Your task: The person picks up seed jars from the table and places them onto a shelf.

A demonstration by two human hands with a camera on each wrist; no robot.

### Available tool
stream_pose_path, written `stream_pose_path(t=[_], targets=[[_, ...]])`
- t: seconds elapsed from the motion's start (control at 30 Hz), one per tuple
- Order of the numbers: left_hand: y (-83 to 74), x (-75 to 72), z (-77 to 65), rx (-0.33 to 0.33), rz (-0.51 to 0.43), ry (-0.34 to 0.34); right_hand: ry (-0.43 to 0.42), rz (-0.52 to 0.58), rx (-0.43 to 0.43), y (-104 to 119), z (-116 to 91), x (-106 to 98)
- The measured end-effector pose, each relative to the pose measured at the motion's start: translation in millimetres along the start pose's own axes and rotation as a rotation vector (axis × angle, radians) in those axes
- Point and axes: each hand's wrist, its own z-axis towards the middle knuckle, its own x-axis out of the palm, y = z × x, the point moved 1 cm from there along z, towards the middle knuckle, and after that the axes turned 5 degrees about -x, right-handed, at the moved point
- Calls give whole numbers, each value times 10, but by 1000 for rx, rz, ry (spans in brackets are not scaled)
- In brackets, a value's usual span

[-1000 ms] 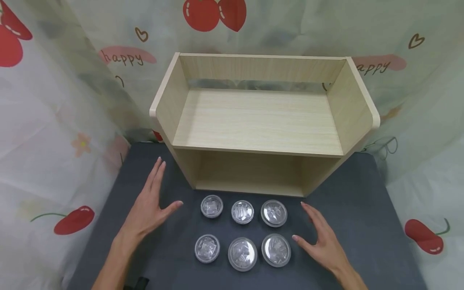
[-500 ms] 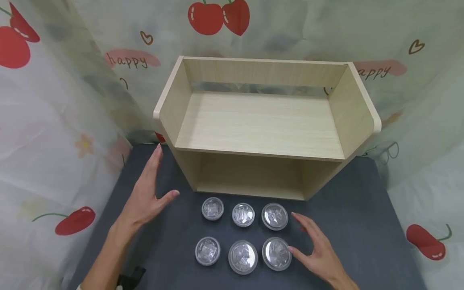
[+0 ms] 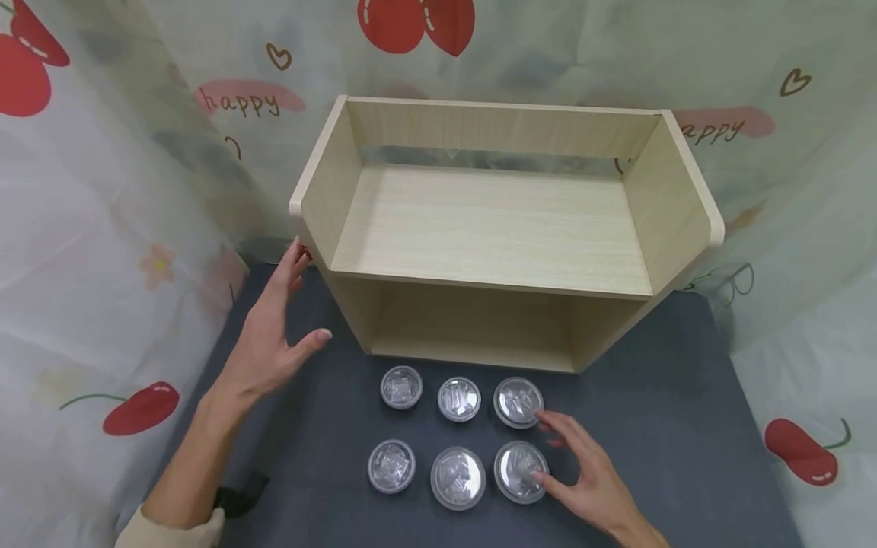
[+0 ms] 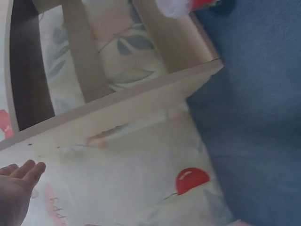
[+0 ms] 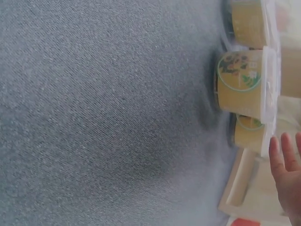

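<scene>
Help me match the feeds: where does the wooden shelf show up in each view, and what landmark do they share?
Head: wooden shelf in the upper middle, beyond the six round containers.
Left wrist: shelf across the upper left, cut off by the frame.
Right wrist: only part of the shelf, lower right, beside the right hand.
Shared landmark: the tabletop.

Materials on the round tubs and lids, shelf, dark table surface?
Tubs: plastic or coated card, smooth; tan sides carry printed graphics, can't settle which.
Lids: probably plastic, glossy; bright glare on top, translucent rims in the right wrist view.
Shelf: wood or wood-look laminate, satin; pale with faint grain.
Dark table surface: likely woven fabric, matte; fine ribbed texture.
</scene>
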Motion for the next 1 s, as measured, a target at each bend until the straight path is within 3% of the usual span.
stream_pose_path(t=[0.27, 0.67, 1.0], targets=[[-115, -96, 207, 37, -39, -17, 12, -3, 30, -42, -51, 51], [-221, -186, 390, 76, -104, -69, 79, 11, 78, -403, -324, 216], [-302, -262, 572, 60, -332, -57, 153, 5, 192, -447, -426, 285]])
